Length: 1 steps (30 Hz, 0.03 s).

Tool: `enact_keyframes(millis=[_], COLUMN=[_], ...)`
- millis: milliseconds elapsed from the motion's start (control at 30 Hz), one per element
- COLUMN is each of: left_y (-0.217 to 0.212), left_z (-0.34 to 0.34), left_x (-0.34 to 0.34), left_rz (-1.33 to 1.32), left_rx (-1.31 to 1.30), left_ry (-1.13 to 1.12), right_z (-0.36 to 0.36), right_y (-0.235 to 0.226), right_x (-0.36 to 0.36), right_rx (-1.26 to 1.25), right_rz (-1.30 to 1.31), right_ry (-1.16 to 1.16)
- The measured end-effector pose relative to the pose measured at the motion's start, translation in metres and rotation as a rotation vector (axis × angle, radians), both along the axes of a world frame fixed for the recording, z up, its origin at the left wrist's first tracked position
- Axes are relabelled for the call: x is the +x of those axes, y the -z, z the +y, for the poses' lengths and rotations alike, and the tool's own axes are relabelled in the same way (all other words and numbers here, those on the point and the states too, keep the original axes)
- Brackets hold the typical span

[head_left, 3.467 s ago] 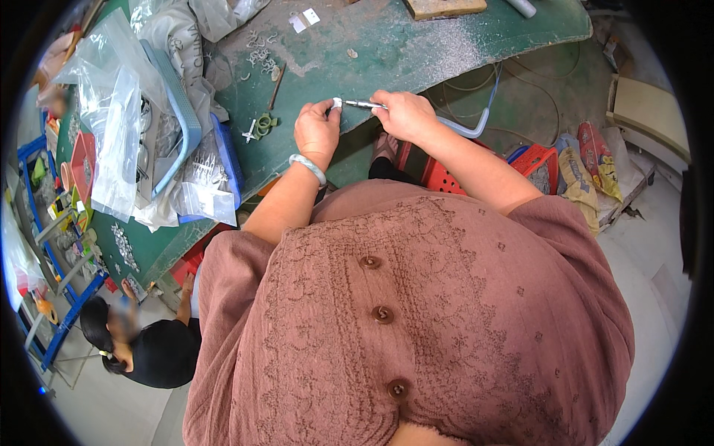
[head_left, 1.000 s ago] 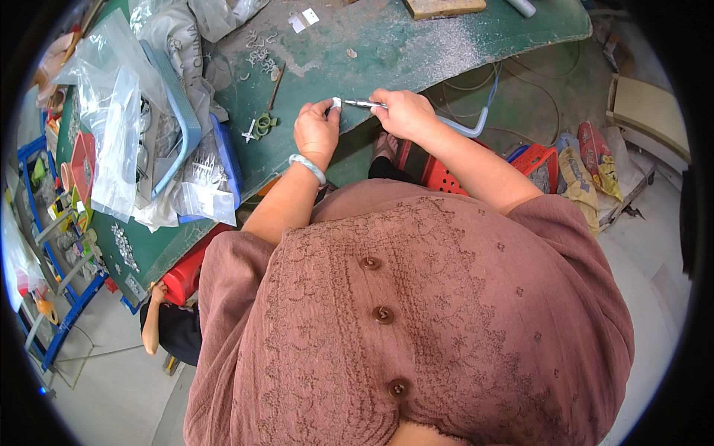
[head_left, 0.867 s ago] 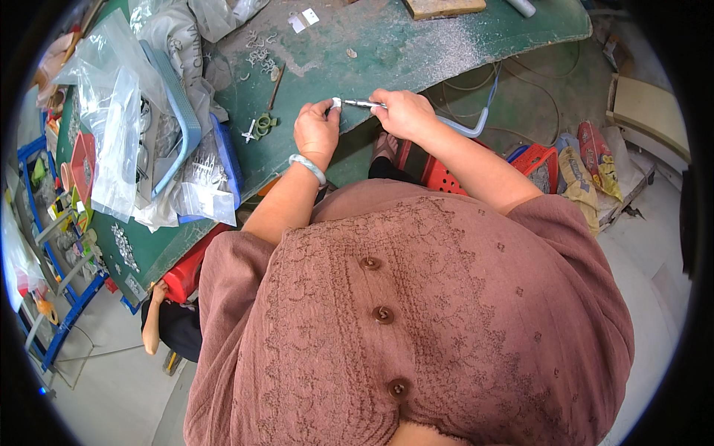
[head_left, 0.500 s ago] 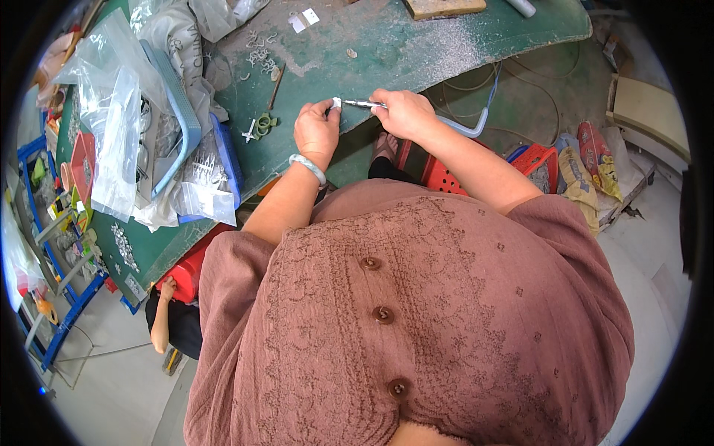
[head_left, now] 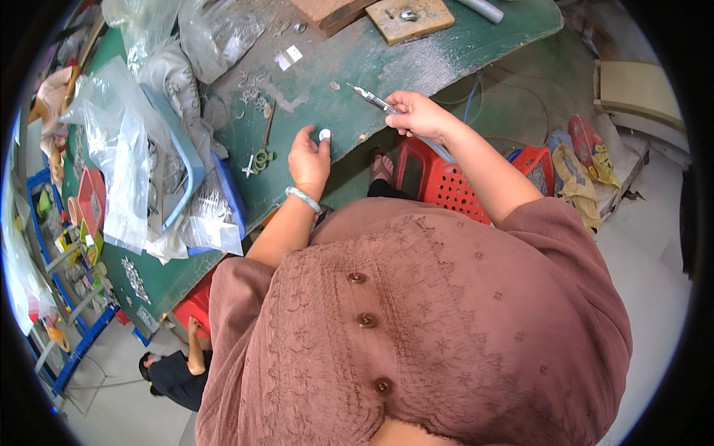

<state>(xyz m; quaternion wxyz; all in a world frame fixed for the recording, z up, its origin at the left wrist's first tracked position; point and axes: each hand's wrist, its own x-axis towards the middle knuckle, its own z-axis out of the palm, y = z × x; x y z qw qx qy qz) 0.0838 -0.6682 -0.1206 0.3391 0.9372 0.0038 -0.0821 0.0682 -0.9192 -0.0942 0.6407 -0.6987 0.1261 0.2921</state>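
Note:
A small whitish piece [head_left: 325,134] shows at the thumb tip of my left hand [head_left: 309,160], seemingly held between thumb and fingers above the green table [head_left: 297,97]. A pale bangle [head_left: 303,198] circles that wrist. My right hand [head_left: 420,117] is closed around a slim metal rotary handpiece [head_left: 374,99] with a thin tip. The tip points up and left, apart from the piece. From its rear end a grey-blue hose [head_left: 435,149] runs down under my hand. Left of my left hand lie green rings [head_left: 260,160], a white cross-shaped part [head_left: 248,168] and a thin brown stick [head_left: 268,123].
Plastic bags [head_left: 123,149] and a blue tray [head_left: 227,197] of small parts crowd the table's left. A wooden block [head_left: 409,20] and a brick-coloured slab [head_left: 331,11] stand at the back. A red crate [head_left: 454,195] is below right. Another person [head_left: 178,375] sits at lower left.
The handpiece's tip has come away from the small piece, and my right hand has moved slightly right. My left hand has shifted down and left, its fingers looser. The view has tilted too.

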Motion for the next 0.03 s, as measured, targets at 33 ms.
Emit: enact_keyframes(millis=[33], left_y=[-0.0076], left_z=[-0.0037], left_x=[0.0017], left_rz=[0.031], left_rx=[0.005], left_ry=[-0.02], right_z=[-0.0095], right_y=[0.0018], right_x=[-0.0008], right_rx=[0.034], right_rz=[-0.043], right_ry=[-0.025])
